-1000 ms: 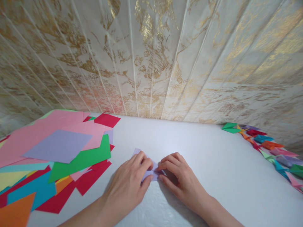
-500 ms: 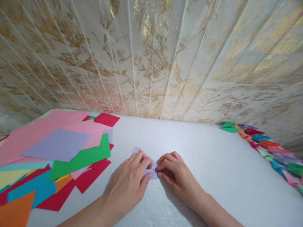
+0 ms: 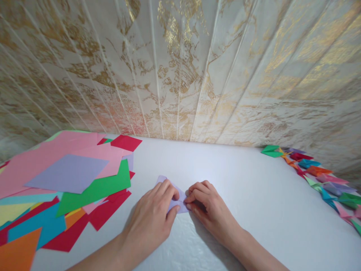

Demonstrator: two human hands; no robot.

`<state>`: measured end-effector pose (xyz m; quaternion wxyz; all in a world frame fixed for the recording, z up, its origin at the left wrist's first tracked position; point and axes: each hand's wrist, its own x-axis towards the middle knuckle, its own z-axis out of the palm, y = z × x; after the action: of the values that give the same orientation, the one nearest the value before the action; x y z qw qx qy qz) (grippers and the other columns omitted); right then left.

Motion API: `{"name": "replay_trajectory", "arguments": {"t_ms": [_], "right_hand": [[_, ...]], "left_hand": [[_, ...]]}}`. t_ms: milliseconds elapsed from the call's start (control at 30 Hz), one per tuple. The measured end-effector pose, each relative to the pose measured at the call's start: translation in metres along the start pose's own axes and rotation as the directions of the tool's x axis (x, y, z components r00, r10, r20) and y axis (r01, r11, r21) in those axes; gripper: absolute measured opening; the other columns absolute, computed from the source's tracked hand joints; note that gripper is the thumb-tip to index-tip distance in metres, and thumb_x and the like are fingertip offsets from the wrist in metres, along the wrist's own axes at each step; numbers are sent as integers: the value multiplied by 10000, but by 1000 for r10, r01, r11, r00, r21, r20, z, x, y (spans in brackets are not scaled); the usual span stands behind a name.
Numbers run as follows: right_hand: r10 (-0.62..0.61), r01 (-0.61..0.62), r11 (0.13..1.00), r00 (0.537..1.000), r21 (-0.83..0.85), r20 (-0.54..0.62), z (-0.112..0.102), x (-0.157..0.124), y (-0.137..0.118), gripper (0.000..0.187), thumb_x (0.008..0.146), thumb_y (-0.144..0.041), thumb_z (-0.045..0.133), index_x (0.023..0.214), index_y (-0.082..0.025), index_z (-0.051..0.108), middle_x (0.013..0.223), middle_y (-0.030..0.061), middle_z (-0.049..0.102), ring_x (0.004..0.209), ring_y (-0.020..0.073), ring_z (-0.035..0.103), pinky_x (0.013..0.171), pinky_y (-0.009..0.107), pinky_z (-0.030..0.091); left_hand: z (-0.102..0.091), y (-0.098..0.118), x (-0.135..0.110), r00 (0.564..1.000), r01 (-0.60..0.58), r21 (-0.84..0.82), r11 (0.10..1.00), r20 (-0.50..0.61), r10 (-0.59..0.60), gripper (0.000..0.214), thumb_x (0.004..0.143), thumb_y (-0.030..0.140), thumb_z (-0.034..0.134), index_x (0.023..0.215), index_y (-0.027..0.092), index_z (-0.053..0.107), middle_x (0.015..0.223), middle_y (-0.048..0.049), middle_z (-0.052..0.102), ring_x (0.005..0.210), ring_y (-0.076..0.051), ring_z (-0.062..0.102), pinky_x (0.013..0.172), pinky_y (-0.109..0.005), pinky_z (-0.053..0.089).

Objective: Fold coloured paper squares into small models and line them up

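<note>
A small piece of folded lilac paper lies on the white table in front of me, partly covered by both hands. My left hand presses on its left side, fingers curled and thumb near the lower edge. At the paper's right corner, my right hand pinches with thumb and index finger. The folds under the fingers are hidden.
Loose coloured sheets are heaped on the left, with a lilac sheet and a green sheet among them. Folded paper figures line the right side. A gold-patterned curtain hangs along the table's back edge.
The right hand has shifted very slightly left along the lilac paper's corner. Both hands keep their hold, and the whole view has moved a little.
</note>
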<state>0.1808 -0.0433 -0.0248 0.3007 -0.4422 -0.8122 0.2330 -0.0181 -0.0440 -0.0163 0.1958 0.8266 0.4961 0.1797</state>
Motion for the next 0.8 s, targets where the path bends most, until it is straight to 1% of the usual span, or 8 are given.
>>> {"name": "replay_trajectory", "arguments": {"t_ms": [167, 267, 333, 400, 533, 600, 700, 800], "right_hand": [[-20, 20, 998, 1000, -53, -4, 0, 0, -1, 198, 878, -15, 616, 874, -210, 651, 900, 25, 669, 866, 197, 559, 780, 339, 465], [-66, 67, 988, 998, -142, 11, 0, -2, -4, 181, 934, -52, 567, 896, -206, 654, 907, 43, 678, 862, 204, 555, 772, 348, 468], [-113, 121, 970, 992, -210, 49, -1, -5, -7, 186, 974, -84, 516, 924, -194, 658, 921, 65, 683, 873, 219, 552, 775, 366, 464], [-159, 176, 954, 983, -243, 92, -5, -8, -9, 204, 987, -87, 479, 988, -184, 659, 954, 83, 685, 902, 235, 555, 791, 380, 460], [-242, 280, 937, 952, -211, 188, -20, -14, -10, 298, 977, -71, 461, 1195, -204, 614, 1058, 85, 695, 979, 249, 571, 842, 390, 450], [-276, 328, 921, 930, -209, 243, -27, -14, -10, 312, 974, -68, 457, 1195, -217, 620, 1079, 80, 700, 977, 244, 585, 840, 389, 447], [-307, 390, 890, 895, -237, 323, -32, -12, -12, 312, 954, -60, 447, 1137, -200, 658, 1052, 100, 701, 947, 248, 600, 808, 398, 448], [-293, 397, 884, 882, -246, 368, -32, -11, -15, 298, 959, -73, 448, 1131, -182, 666, 1001, 106, 695, 904, 241, 603, 782, 390, 448]], "left_hand": [[1, -1, 0, 1000, -10, 8, 1000, -7, 10, 125, 911, 112, 496, 929, 236, 491, 966, -8, 538, 902, -219, 550, 775, -368, 416], [1, -1, -1, 1000, -17, 15, 1000, -12, 17, 116, 921, 122, 496, 938, 236, 498, 972, -10, 534, 906, -224, 546, 775, -373, 419], [1, 0, -1, 1000, -17, 16, 1000, -9, 17, 117, 921, 121, 500, 937, 236, 500, 969, -11, 531, 897, -228, 546, 764, -375, 418], [1, 1, -2, 1000, -16, 16, 1000, -6, 16, 122, 917, 115, 508, 932, 236, 500, 963, -10, 530, 891, -229, 546, 758, -375, 416], [1, 0, -1, 1000, -17, 9, 1000, -13, 17, 122, 923, 118, 522, 932, 238, 507, 962, -7, 539, 897, -226, 540, 765, -367, 412], [0, -1, -1, 1000, -20, -1, 1000, -8, 20, 124, 921, 114, 535, 934, 237, 516, 972, -6, 544, 901, -223, 535, 765, -360, 409], [-3, -5, 0, 998, -57, -15, 998, 0, 57, 134, 909, 105, 577, 931, 230, 533, 984, -3, 557, 918, -222, 528, 781, -362, 398], [-6, -9, 2, 993, -120, 12, 993, -16, 121, 139, 912, 92, 592, 901, 225, 557, 984, 3, 579, 913, -218, 522, 789, -372, 373]]}}
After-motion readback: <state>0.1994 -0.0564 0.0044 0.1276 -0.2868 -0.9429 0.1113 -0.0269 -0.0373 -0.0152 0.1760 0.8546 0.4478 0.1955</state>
